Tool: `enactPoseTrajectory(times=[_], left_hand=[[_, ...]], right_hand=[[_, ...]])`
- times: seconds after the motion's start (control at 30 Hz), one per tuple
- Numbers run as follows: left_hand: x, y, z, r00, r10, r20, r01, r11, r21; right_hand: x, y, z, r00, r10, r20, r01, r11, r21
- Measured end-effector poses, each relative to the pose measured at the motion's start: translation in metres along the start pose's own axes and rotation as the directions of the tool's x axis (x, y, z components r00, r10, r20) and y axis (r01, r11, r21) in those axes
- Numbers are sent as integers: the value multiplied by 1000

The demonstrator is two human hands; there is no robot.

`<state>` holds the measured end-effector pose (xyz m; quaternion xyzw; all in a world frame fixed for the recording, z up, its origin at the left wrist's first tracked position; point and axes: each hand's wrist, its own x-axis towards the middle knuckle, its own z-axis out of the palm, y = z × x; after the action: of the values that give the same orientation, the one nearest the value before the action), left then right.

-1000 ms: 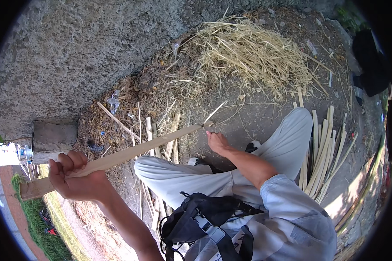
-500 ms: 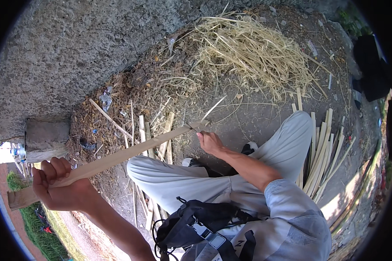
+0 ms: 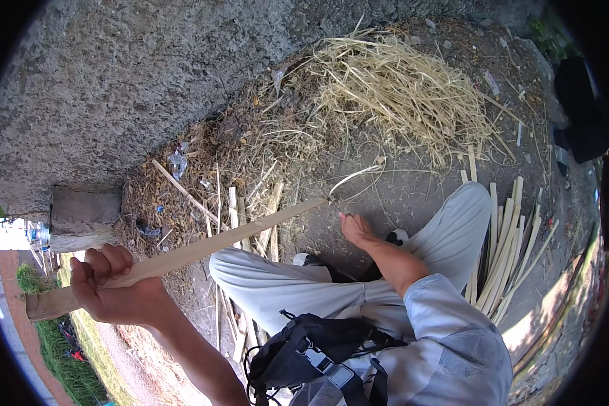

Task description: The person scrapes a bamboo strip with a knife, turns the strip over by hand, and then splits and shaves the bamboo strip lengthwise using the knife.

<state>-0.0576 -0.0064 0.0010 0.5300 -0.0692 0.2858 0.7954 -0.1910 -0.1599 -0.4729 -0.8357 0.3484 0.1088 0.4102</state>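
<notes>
A long pale wooden slat, likely split bamboo (image 3: 203, 249), slants over my left knee from lower left to upper right. My left hand (image 3: 111, 284) is closed round it near its lower-left end, fingers wrapped over the top. At the other end, my right hand (image 3: 356, 229) is closed on a small knife (image 3: 332, 201), whose thin dark blade meets the tip of the slat. From that tip a thin curled shaving (image 3: 355, 174) arcs away to the upper right. The knife's handle is mostly hidden in my fingers.
A heap of pale shavings (image 3: 413, 95) lies ahead on the dirt. Bundled slats (image 3: 511, 243) lie beside my right knee, and more slats (image 3: 271, 216) lie beyond my left knee. A rough wall (image 3: 149, 81) borders the upper left, near a stone block (image 3: 84, 213).
My right hand and the knife have slid rightward to the slat's tip. The shaving there now reaches farther out and curls. My left hand keeps its grip, and the whole view has shifted slightly.
</notes>
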Motion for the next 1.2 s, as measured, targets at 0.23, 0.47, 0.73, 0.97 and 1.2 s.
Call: enactPoseTrajectory(times=[0.23, 0.47, 0.73, 0.97, 1.2], left_hand=[[9, 2, 3, 999, 1, 33, 0, 999, -32], [11, -1, 6, 1000, 8, -2, -8, 997, 77], [10, 1, 5, 1000, 11, 27, -13, 997, 70], [8, -3, 7, 991, -12, 134, 18, 999, -45], [14, -2, 0, 999, 27, 38, -29, 998, 51]], right_hand=[[-12, 16, 1, 999, 29, 20, -28, 997, -67], [-20, 18, 6, 999, -44, -16, 43, 998, -39], [-29, -13, -6, 992, -115, -45, 117, 993, 34], [-10, 33, -9, 1000, -31, 6, 32, 983, -179], [-29, -5, -15, 994, -106, -10, 106, 993, -48]])
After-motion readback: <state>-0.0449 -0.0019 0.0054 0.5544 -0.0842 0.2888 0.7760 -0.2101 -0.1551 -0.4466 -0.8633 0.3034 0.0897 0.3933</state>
